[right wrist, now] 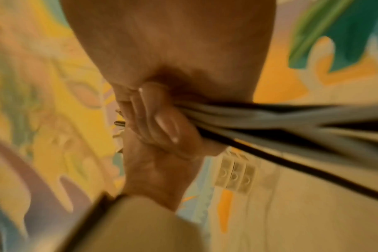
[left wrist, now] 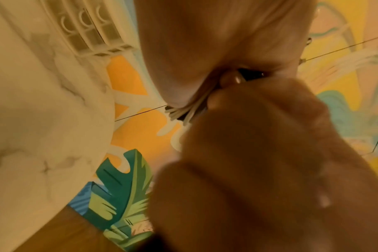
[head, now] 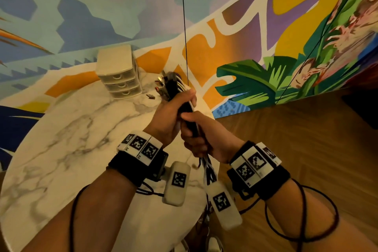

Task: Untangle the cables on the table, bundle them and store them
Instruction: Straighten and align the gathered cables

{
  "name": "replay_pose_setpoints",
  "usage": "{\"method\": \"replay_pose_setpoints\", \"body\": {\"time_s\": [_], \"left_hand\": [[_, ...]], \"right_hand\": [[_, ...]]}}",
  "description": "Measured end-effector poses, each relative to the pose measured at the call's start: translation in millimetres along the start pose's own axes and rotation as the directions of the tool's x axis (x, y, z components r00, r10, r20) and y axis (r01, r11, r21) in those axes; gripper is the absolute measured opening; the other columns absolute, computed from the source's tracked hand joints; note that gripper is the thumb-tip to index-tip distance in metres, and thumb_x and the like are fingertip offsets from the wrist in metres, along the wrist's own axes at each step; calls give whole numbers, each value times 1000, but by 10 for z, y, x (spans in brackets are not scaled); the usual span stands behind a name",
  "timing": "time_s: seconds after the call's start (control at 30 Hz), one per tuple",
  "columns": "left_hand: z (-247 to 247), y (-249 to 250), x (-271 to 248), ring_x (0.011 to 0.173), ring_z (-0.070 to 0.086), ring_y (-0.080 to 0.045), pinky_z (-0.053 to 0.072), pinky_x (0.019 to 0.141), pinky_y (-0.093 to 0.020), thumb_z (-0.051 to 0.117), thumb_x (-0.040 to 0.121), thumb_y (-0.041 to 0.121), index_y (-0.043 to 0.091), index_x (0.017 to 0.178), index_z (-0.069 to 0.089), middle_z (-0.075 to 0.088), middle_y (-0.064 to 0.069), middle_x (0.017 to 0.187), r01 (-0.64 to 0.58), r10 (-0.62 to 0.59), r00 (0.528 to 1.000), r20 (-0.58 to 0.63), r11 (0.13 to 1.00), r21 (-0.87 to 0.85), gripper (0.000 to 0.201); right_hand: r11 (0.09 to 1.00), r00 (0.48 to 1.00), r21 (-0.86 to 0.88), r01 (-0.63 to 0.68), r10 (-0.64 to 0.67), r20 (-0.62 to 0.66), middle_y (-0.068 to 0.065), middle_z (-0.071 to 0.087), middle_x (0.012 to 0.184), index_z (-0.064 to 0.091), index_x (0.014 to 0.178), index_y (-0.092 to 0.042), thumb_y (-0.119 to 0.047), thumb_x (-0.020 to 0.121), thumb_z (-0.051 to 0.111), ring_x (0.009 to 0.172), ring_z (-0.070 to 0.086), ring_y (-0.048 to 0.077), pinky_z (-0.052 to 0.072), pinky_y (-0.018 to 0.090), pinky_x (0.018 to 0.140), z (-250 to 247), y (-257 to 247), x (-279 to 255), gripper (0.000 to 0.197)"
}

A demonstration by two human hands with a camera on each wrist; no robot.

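Note:
A bundle of black and white cables [head: 185, 106] is held upright above the marble table's right edge. My left hand [head: 170, 111] grips its upper part; several plug ends [head: 166, 84] stick out above the fist. My right hand [head: 197, 136] grips the bundle just below, touching the left hand, and the loose tails [head: 208, 170] hang under it. In the left wrist view white strands [left wrist: 183, 112] show between my left palm [left wrist: 205, 51] and the right hand. In the right wrist view curled fingers [right wrist: 160, 117] clamp the cables [right wrist: 291, 117], blurred.
A small cream drawer unit [head: 118, 71] with three shut drawers stands at the table's far edge, against the painted wall. A small dark connector [head: 150, 96] lies on the marble table [head: 71, 129] beside it. Wooden floor [head: 296, 139] lies to the right.

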State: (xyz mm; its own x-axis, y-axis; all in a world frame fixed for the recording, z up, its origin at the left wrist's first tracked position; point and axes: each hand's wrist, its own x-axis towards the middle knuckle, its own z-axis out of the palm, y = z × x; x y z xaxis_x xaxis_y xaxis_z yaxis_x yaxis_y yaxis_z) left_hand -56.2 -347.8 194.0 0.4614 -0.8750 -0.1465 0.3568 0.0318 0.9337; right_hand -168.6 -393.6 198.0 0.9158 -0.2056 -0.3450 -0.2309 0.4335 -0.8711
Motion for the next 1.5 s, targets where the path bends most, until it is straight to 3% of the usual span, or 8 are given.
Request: {"method": "replay_pose_setpoints", "body": {"time_s": [0.3,0.5,0.83,1.03,1.13,1.33,1.4,1.5], "left_hand": [[-141,84,-10,52,28,-15,25,57,-30,57,76,23,17,53,38,32,1,51,-99,135,961,242,983,-156,31],[-246,159,-83,54,42,-17,43,67,-28,53,77,23,17,54,42,44,-2,55,-57,141,949,283,957,-283,26],[-247,249,-131,25,21,-9,25,40,-24,51,81,24,14,45,39,32,4,30,100,27,903,430,958,-270,39],[-296,391,-203,26,14,-13,26,37,-22,51,83,23,13,47,39,22,0,30,90,17,874,485,976,-197,39],[-296,334,-212,26,13,-13,19,38,-25,41,85,21,13,46,38,26,2,29,57,-2,905,425,992,-117,41],[-110,-186,-187,26,16,-11,10,39,-25,41,92,16,12,45,32,23,2,30,103,-91,989,116,989,-104,48],[-52,-310,-105,25,17,-12,11,39,-24,43,93,15,12,48,29,23,1,30,69,-78,995,-62,989,-127,47],[22,-423,50,25,18,-14,17,36,-18,52,91,17,14,49,31,24,2,30,12,-58,947,-316,989,-146,47]], "right_hand": [[896,971,-438,70,-161,-176,1,30,45,34,54,-16,-13,91,49,37,22,14,22,20,38,251,-28,74,40],[753,968,-654,-75,-104,-230,-4,37,41,39,50,-16,-20,86,59,38,32,9,27,24,47,164,16,122,42],[479,947,-866,-144,-187,-261,-1,45,52,47,52,-22,-24,83,65,50,39,17,34,26,51,-229,112,240,36],[531,908,-811,-246,-167,-385,-1,51,51,65,65,-15,-19,82,68,42,41,8,33,24,47,-788,122,37,17],[579,862,-744,-332,-134,-489,1,48,48,60,56,-17,-11,83,62,38,39,8,31,23,46,-1074,341,-61,28],[408,866,-764,-499,217,-450,2,57,67,59,70,-19,-26,86,64,65,55,20,41,25,56,-1225,1201,90,18],[366,879,-799,-477,222,-422,1,61,84,61,85,-21,-29,82,68,82,60,22,46,28,67,-1261,1381,102,12],[403,932,-846,-347,46,-360,-1,52,123,47,130,-26,-32,73,77,114,50,19,44,34,96,-1139,1449,77,65]]}}
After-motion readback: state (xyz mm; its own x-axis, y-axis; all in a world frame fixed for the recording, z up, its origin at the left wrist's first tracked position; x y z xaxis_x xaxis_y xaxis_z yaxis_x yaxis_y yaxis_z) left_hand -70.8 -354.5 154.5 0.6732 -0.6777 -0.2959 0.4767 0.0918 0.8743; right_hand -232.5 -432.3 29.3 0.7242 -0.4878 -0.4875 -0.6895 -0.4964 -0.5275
